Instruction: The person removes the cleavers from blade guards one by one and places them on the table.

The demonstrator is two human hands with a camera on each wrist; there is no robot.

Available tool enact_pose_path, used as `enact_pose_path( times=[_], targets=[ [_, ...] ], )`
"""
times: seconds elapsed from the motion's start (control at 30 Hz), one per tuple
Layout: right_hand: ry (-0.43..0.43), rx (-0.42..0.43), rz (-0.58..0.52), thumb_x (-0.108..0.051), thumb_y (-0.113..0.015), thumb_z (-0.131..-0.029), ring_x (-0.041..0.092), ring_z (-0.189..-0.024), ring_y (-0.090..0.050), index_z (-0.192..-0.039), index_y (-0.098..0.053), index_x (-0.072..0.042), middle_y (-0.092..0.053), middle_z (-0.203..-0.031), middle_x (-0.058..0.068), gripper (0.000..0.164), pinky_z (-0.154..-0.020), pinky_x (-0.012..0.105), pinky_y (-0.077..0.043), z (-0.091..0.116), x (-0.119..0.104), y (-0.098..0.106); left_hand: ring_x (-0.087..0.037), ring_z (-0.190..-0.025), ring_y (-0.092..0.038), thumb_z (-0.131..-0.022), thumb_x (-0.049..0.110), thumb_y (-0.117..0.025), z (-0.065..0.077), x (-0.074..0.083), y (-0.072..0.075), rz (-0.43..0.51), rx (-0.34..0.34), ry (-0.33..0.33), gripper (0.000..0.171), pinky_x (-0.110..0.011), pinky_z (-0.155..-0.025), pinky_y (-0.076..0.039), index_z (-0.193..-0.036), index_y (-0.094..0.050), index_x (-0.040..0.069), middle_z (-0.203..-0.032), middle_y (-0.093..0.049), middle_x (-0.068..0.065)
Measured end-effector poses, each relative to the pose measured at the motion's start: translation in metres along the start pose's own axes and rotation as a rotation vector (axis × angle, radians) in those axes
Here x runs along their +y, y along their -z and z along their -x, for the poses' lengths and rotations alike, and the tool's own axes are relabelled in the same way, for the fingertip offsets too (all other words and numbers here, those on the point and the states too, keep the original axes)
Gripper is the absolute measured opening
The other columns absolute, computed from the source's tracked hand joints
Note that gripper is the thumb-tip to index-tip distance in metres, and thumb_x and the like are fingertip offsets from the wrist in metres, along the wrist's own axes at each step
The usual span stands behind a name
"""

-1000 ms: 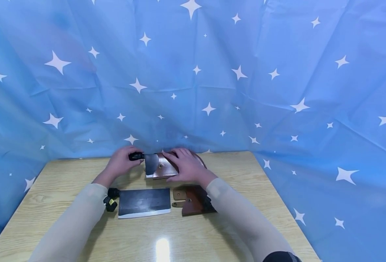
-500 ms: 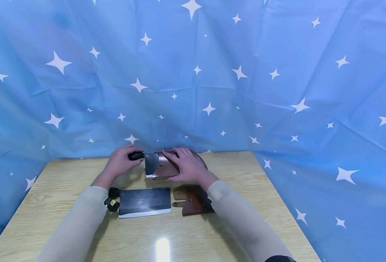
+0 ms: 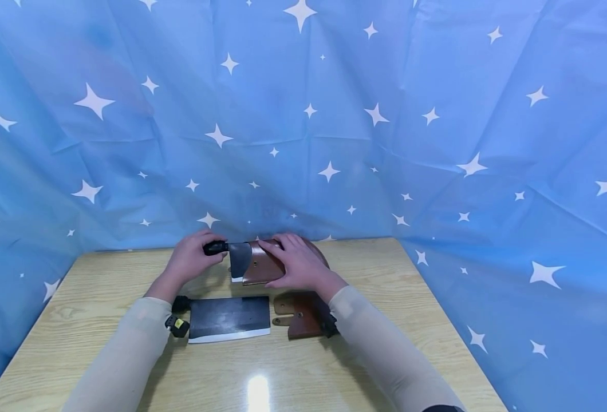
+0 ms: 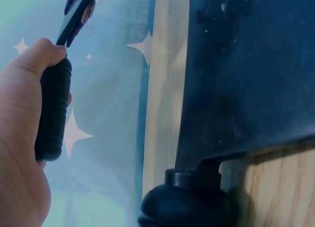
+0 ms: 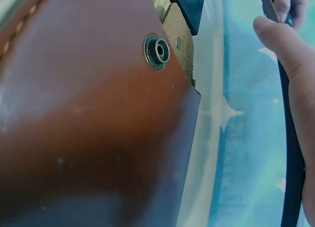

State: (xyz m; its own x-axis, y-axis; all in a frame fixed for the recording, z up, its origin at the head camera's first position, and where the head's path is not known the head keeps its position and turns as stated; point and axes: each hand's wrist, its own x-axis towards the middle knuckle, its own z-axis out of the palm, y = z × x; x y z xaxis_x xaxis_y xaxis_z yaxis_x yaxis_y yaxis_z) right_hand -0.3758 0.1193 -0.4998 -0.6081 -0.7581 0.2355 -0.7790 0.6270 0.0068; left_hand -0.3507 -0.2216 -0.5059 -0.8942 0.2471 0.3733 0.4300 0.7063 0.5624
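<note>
Near the table's far edge, my left hand [image 3: 187, 262] grips the black handle [image 4: 54, 111] of a cleaver. The dark blade [image 3: 239, 260] of this cleaver is mostly hidden inside a brown leather sheath [image 3: 263, 268]; only the part by the handle shows. My right hand [image 3: 300, 264] holds the sheath, thumb on its front face. In the right wrist view that sheath appears edge-on as a dark strip [image 5: 291, 158] under the hand. Closer to me, a second cleaver [image 3: 229, 316] lies flat, its black handle [image 4: 187, 207] partly behind the left wrist.
A second brown leather sheath [image 3: 302, 321] lies right of the flat cleaver, its strap ends toward the blade; a metal snap [image 5: 156, 52] shows on it. The wooden table [image 3: 221, 377] ends at a blue curtain [image 3: 262, 183] with white stars.
The bright glare on the held sheath has dulled, with a slight tilt. Both hands keep their hold in nearly the same place; the flat cleaver and second sheath stay put.
</note>
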Motion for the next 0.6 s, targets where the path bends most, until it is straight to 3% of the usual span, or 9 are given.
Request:
enact_pose_path(
  times=[0.6],
  targets=[
    [-0.028, -0.006, -0.003, -0.083, -0.076, -0.085, 0.024, -0.147, -0.040, -0.175, -0.030, -0.039, -0.044, -0.162, 0.002, 0.110, -0.125, 0.048, -0.035, 0.0009, -0.0015, 0.0009, -0.039, -0.112, -0.070, -0.097, 0.026, -0.088, 0.0015, 0.0026, 0.0031, -0.017, 0.002, 0.008, 0.042, -0.061, -0.092, -0.058, -0.135, -0.078, 0.012, -0.126, -0.072, -0.008]
  ],
)
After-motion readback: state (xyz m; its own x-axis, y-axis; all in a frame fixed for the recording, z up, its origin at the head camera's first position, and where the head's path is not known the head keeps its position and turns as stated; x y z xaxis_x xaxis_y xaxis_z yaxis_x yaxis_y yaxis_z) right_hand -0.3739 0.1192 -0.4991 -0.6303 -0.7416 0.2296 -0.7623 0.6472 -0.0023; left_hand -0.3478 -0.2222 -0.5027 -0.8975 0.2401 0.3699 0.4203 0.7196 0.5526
